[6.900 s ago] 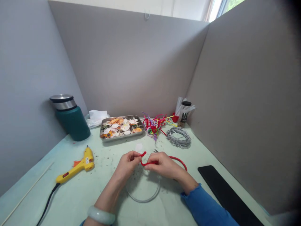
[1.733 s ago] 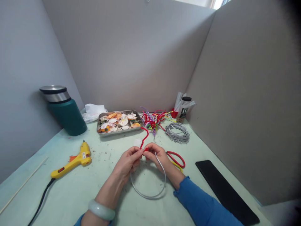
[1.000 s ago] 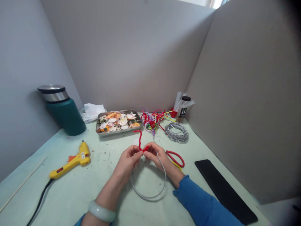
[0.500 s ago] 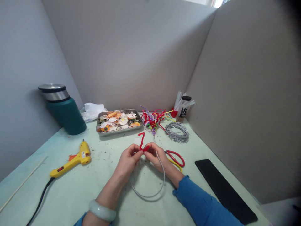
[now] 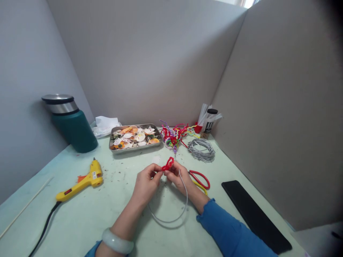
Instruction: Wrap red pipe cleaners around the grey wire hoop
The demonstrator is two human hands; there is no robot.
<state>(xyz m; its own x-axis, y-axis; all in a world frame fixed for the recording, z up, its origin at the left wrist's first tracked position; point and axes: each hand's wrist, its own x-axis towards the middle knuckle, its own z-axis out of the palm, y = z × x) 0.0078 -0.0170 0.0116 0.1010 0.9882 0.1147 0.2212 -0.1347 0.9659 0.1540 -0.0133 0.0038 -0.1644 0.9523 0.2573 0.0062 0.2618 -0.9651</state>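
Observation:
Between my fingertips is a red pipe cleaner (image 5: 168,164), bent into small loops. My left hand (image 5: 147,180) pinches it from the left with thumb and forefinger. From the right, my right hand (image 5: 180,175) pinches the same red piece. A thin grey wire (image 5: 171,221) curves in a wide loop below and between the hands; its ends run up to the fingers, where the join is hidden. Scissors (image 5: 199,179) with red and yellow handles lie just beyond my right wrist, their blades mostly hidden.
A yellow glue gun (image 5: 83,184) lies left, its cord trailing forward. Behind stand a teal bottle (image 5: 75,132), a metal tray (image 5: 136,150) of shells, tangled pipe cleaners (image 5: 174,135), a coil of grey wire (image 5: 201,150) and a jar (image 5: 209,125). A black strip (image 5: 254,214) lies right.
The red pipe cleaner's free end, which stuck up in a zigzag, is now folded down to the right into a loop. Both hands stay in nearly the same place.

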